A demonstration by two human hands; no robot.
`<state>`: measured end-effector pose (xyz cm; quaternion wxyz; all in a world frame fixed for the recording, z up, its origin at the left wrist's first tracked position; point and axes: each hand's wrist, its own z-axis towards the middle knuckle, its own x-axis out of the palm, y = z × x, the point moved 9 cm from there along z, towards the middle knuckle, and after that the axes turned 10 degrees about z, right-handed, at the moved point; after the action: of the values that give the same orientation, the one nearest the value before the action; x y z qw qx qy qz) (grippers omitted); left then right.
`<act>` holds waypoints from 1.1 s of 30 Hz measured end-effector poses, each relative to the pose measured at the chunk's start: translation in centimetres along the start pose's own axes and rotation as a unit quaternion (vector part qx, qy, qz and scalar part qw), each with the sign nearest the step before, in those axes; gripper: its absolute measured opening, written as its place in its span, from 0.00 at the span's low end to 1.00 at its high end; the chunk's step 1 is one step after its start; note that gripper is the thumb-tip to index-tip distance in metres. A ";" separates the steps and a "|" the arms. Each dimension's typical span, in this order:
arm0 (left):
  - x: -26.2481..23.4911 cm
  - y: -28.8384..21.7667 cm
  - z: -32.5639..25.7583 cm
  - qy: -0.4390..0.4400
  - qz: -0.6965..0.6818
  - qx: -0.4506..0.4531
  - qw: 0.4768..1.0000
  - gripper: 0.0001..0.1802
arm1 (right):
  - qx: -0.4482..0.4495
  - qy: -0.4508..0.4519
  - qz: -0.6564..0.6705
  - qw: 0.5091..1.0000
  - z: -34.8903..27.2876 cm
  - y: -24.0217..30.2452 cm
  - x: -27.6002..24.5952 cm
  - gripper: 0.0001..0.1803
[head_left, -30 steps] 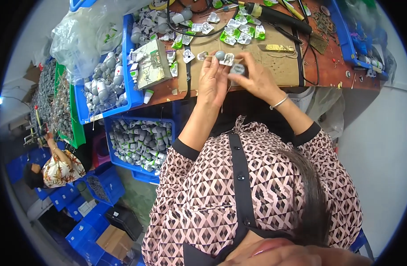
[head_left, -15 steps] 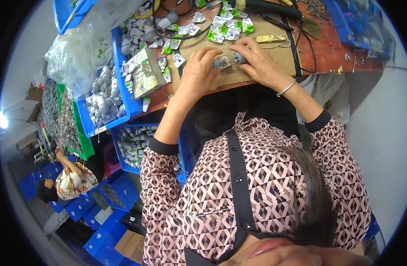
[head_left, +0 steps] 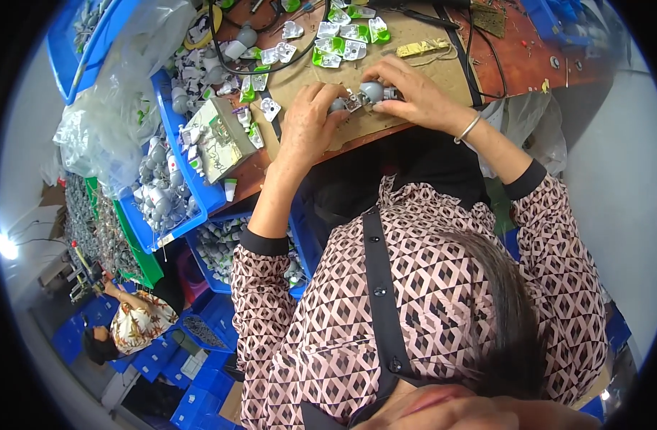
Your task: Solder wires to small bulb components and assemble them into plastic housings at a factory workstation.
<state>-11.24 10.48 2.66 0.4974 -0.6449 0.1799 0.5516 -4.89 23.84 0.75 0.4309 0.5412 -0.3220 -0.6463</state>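
Observation:
My left hand [head_left: 305, 123] is closed on a small grey and white plastic part [head_left: 353, 100], pinched at the fingertips and partly covered by them. Close beside it, my right hand [head_left: 421, 93] grips a rounded grey bulb-like part [head_left: 371, 91] between thumb and fingers. The two pieces nearly meet over the cardboard sheet [head_left: 364, 129]; whether they touch I cannot tell. Just past my left hand lies a white plastic shell piece [head_left: 270, 109]. Several white and green shell pieces [head_left: 354, 49] are spread beyond my hands.
To the left, a small worn box [head_left: 224, 140] stands by a blue bin [head_left: 208, 193] of grey bulb-like parts. A black cable [head_left: 300, 57] loops across the work surface. A yellow strip [head_left: 423, 48] lies beyond my right hand. At far left another person [head_left: 138, 319] works.
The grey bulb-like part in my right hand has come nearer the piece in my left and shows more fully. The whole view has shifted slightly.

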 end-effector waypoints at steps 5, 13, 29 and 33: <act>0.1 0.0 -0.7 -0.048 0.014 0.020 0.999 0.16 | -0.005 0.121 0.029 0.992 2.3 -0.1 0.5 0.20; -0.4 -0.4 -1.0 -0.104 0.023 0.044 0.993 0.15 | 0.191 0.273 0.102 0.937 4.0 -2.9 2.2 0.21; -2.2 0.2 -0.7 -0.100 -0.024 0.069 0.992 0.22 | 0.270 0.331 0.115 0.897 4.1 -1.4 3.0 0.32; -8.4 -0.3 -2.2 -0.267 0.022 0.063 0.961 0.21 | 0.269 0.163 0.250 0.916 2.9 -2.1 2.7 0.26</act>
<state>-12.58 6.15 10.09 0.5548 -0.4370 0.0895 0.7023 -8.26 22.13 -1.65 0.4630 0.6362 -0.5339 -0.3096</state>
